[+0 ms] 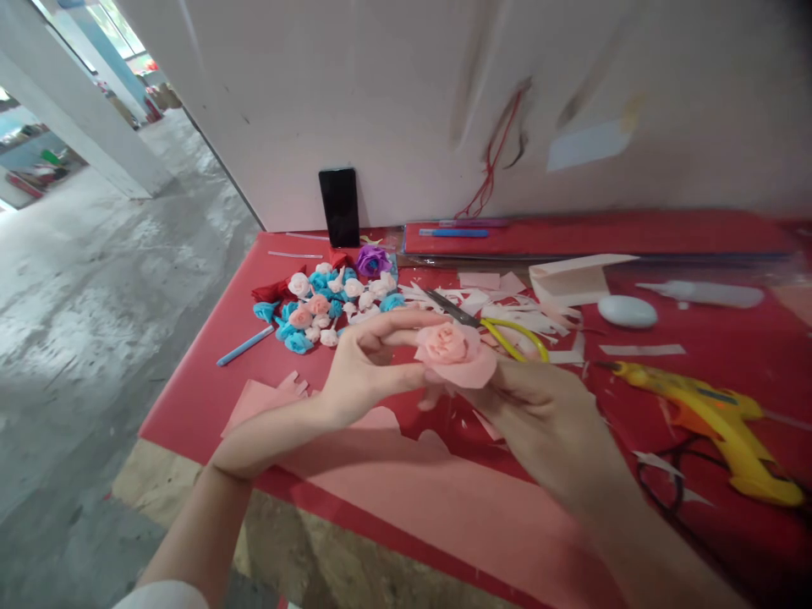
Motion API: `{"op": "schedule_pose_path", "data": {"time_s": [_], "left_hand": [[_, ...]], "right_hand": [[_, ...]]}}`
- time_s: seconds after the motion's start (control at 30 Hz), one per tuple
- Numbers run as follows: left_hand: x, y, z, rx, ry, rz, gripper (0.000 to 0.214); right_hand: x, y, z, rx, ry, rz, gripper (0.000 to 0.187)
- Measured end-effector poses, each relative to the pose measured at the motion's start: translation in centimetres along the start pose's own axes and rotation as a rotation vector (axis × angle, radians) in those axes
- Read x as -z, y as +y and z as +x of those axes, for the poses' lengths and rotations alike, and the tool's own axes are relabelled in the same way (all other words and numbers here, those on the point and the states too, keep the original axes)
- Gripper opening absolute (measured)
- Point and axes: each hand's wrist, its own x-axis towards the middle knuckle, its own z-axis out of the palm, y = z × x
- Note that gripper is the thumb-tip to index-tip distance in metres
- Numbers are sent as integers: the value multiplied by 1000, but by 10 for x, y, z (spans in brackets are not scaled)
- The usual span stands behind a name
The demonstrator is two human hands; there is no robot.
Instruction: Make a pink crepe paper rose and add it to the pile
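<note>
Both my hands hold a pink paper rose [452, 351] above the red table [209, 372]. My left hand [368, 364] pinches the flower's left edge, its fingers curled over the petals. From the right and below, my right hand [539, 406] grips the flower's base, fingers closed under it. A large pink paper sheet [437, 499] lies under my forearms at the table's near edge.
A heap of small blue, white, pink and purple paper roses [330, 300] lies at the back left. Yellow-handled scissors [501, 330] rest on paper scraps. A yellow glue gun [716, 419] lies right. A black phone [339, 207] leans on the wall. A blue pen [244, 347] lies left.
</note>
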Motion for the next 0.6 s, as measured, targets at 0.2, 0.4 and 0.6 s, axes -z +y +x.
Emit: {"op": "schedule_pose_path", "data": {"time_s": [0.2,0.4,0.6], "left_hand": [[-2,0,2,238,-63,-327,28],[-3,-5,5,192,-16,-377,24],[-5,-14,3,4,121,-186,31]], "right_hand": [[1,0,2,-253,-140,220,37],[-6,-1,-3,-155,-6,6,29],[-21,5,-12,122,159,-442,14]]}}
